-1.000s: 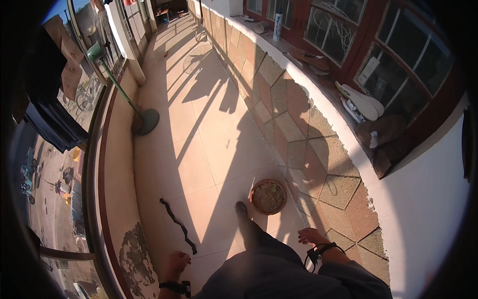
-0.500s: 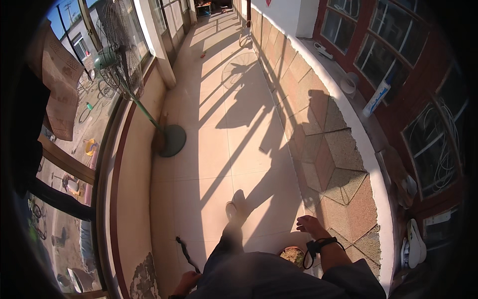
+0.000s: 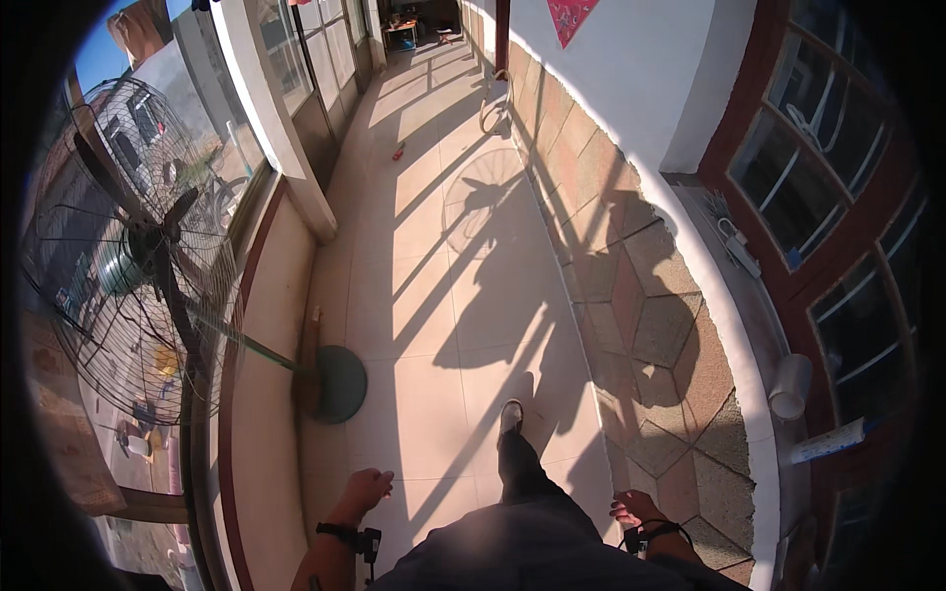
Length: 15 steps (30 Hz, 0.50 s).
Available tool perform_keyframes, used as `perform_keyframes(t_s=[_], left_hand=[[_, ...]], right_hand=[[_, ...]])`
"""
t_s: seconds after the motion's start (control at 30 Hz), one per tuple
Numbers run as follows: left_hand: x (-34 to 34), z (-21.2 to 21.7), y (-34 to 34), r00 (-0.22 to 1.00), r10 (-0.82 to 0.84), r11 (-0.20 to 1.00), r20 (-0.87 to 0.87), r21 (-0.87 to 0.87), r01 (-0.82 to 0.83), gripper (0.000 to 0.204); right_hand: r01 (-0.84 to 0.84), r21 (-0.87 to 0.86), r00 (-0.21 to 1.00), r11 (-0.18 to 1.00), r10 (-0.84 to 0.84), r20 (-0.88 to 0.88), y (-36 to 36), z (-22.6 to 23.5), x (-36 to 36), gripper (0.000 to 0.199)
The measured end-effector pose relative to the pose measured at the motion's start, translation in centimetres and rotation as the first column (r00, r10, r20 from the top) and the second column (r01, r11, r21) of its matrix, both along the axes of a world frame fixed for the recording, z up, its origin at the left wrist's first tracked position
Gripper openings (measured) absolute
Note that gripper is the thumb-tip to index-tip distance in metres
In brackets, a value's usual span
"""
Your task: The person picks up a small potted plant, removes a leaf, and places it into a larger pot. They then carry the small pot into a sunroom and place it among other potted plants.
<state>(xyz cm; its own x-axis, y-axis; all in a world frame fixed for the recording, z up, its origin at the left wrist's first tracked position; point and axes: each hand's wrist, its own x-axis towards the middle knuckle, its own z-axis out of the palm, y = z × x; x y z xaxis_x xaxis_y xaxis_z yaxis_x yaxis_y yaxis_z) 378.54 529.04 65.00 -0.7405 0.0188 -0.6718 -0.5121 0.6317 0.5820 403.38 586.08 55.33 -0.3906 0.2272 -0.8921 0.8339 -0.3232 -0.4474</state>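
My left hand (image 3: 367, 491) hangs low over the tiled floor (image 3: 424, 414), its fingers curled in and nothing visible in them. Its wrist wears a black strap with a small dark device. On the other side of my body, my right hand (image 3: 639, 508) is beside the patterned tile wall (image 3: 655, 345), its bent fingers a little apart and no object in them. A similar black strap circles that wrist. One dark shoe (image 3: 511, 418) is stretched out ahead on the floor. Neither hand touches anything that I can see.
A large fan (image 3: 148, 246) leans across the left, its round green base (image 3: 342, 384) on the floor. Windows line that side. On the right ledge are a white cup (image 3: 790, 386) and a white tube (image 3: 830, 440). A small red thing (image 3: 398, 152) lies farther along.
My left hand has swung forward, and a different foot is ahead. The fan and ledge items appear nearer as I advance. The right hand's fingers are more curled.
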Motion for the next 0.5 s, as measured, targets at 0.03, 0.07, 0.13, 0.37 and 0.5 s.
perform_keyframes(t_s=[0.03,0.07,0.13,0.37,0.5], left_hand=[[-3.9,0.1,1.3,1.0,0.018,1.0,-0.002,-0.006,-0.018,0.039],[-7.1,0.6,2.5,1.0,-0.001,1.0,0.02,-0.02,0.002,0.041],[-11.4,0.7,3.6,0.996,-0.018,0.998,0.086,-0.066,0.024,0.045],[-26.5,0.1,5.6,0.948,-0.284,0.932,0.143,-0.19,0.307,0.046],[-41.5,0.2,9.5,0.971,-0.146,0.974,0.189,-0.146,0.175,0.041]], right_hand=[[-0.004,0.0,1.0,1.0,0.004,0.0,1.2,-0.6,-3.9,0.034],[-0.005,0.005,1.0,1.0,0.005,-0.008,2.6,-0.6,-8.3,0.034],[-0.009,0.031,1.0,0.999,0.009,-0.005,4.3,-0.5,-17.5,0.035],[-0.143,0.113,0.975,0.983,0.16,-0.156,7.2,7.0,-53.9,0.034],[-0.171,0.175,0.932,0.97,0.217,-0.292,9.8,4.6,-71.2,0.036]])
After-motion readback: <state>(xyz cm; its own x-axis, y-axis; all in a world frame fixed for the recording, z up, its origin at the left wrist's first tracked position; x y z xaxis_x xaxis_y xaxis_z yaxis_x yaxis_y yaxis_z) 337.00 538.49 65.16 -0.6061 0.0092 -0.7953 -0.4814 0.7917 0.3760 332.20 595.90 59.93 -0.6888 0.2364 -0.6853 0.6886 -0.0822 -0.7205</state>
